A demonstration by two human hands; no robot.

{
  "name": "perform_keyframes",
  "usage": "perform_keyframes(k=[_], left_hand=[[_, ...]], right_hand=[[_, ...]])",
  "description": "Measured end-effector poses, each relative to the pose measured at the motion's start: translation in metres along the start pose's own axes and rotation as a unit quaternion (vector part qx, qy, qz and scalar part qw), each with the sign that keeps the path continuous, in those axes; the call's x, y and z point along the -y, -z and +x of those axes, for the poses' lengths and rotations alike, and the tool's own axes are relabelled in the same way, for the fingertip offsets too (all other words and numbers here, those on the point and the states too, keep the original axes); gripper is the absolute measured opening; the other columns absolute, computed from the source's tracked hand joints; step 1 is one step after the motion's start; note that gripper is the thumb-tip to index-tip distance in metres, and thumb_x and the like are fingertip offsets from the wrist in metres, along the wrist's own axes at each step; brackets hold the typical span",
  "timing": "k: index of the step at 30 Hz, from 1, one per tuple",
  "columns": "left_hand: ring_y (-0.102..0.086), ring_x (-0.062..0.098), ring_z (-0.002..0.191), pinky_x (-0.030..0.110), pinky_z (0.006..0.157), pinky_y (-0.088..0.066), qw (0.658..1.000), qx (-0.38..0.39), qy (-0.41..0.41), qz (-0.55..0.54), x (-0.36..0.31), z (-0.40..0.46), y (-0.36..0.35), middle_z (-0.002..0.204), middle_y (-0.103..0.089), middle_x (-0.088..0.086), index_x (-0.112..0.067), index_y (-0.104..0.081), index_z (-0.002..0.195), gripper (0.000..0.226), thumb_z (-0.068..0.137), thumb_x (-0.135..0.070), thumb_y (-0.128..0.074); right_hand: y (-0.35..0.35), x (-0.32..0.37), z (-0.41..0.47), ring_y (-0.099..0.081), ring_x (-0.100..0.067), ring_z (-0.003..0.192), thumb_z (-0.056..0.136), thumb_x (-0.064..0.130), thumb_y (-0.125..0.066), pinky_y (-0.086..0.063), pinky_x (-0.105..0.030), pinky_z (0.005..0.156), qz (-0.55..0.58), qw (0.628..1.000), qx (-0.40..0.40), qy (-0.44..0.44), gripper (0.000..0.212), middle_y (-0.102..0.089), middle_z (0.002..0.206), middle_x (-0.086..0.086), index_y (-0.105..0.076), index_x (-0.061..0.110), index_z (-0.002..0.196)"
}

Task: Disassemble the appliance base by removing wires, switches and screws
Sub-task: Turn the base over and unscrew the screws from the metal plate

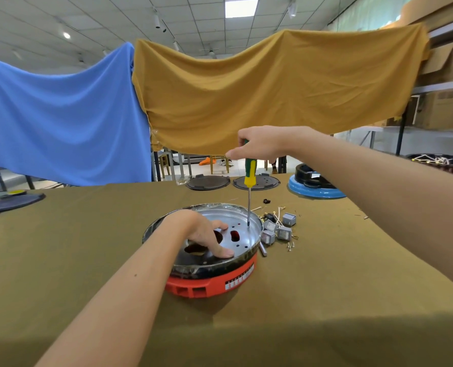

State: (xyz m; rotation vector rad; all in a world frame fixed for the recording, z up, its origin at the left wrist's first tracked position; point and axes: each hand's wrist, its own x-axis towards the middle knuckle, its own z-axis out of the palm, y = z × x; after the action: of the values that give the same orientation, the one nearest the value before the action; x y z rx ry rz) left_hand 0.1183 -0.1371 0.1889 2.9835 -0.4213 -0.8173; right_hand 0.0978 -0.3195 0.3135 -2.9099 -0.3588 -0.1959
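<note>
Driving the screwdriver plumb suits this screw at the appliance base's three o'clock rim, mid-worktop — right hand grips the handle, left hand presses flat, fingers spread.

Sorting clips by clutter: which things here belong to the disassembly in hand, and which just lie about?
In the job:
- appliance base, steadied by the left hand
- screwdriver, gripped by the right hand, tip on the metal plate
- removed switches beside the base

Lying about:
- two dark lids
- blue-rimmed base
- hung cloths
</note>
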Motion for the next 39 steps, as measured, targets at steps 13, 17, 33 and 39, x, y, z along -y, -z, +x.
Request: perform_keyframes(k=[13, 17, 33, 39], left_hand=[[-0.021, 0.040, 0.148, 0.055, 0.111, -0.031, 1.000, -0.003, 0.000, 0.002, 0.000, 0.000, -0.001, 0.167, -0.009, 0.001, -0.054, -0.005, 0.153, 0.102, 0.075, -0.071, -0.069], [-0.023, 0.039, 0.148, 0.053, 0.111, -0.031, 1.000, -0.005, -0.004, 0.002, 0.000, -0.002, -0.001, 0.167, -0.009, 0.001, -0.052, -0.005, 0.153, 0.101, 0.077, -0.070, -0.068], [-0.027, 0.039, 0.146, 0.050, 0.107, -0.035, 1.000, -0.003, -0.009, -0.004, -0.001, -0.002, -0.001, 0.166, -0.012, 0.003, -0.049, -0.005, 0.155, 0.100, 0.079, -0.068, -0.068], [-0.025, 0.039, 0.147, 0.049, 0.109, -0.034, 1.000, -0.002, -0.013, -0.012, 0.000, -0.003, -0.001, 0.167, -0.011, 0.002, -0.050, -0.005, 0.154, 0.101, 0.079, -0.068, -0.068]], right_hand=[[0.001, -0.004, -0.004, -0.047, -0.016, 0.070, 0.088, 0.001, -0.058, -0.041, -0.024, 0.059, 0.161, 0.985, -0.009, 0.052, 0.031, -0.052, 0.087, -0.005, -0.056, 0.007, 0.119], [-0.001, 0.004, -0.001, -0.054, -0.019, 0.079, 0.099, 0.043, -0.051, -0.046, -0.033, 0.070, 0.032, 0.999, -0.008, 0.017, 0.035, -0.059, 0.096, -0.004, -0.051, 0.011, 0.112], [0.000, 0.006, 0.002, -0.054, -0.020, 0.077, 0.096, 0.035, -0.056, -0.045, -0.030, 0.066, 0.030, 0.999, -0.019, -0.004, 0.032, -0.058, 0.093, -0.006, -0.055, 0.007, 0.111], [-0.002, 0.010, 0.004, -0.056, -0.021, 0.084, 0.100, 0.038, -0.056, -0.046, -0.032, 0.069, -0.030, 0.998, -0.037, 0.034, 0.032, -0.061, 0.108, -0.011, -0.055, 0.010, 0.115]])
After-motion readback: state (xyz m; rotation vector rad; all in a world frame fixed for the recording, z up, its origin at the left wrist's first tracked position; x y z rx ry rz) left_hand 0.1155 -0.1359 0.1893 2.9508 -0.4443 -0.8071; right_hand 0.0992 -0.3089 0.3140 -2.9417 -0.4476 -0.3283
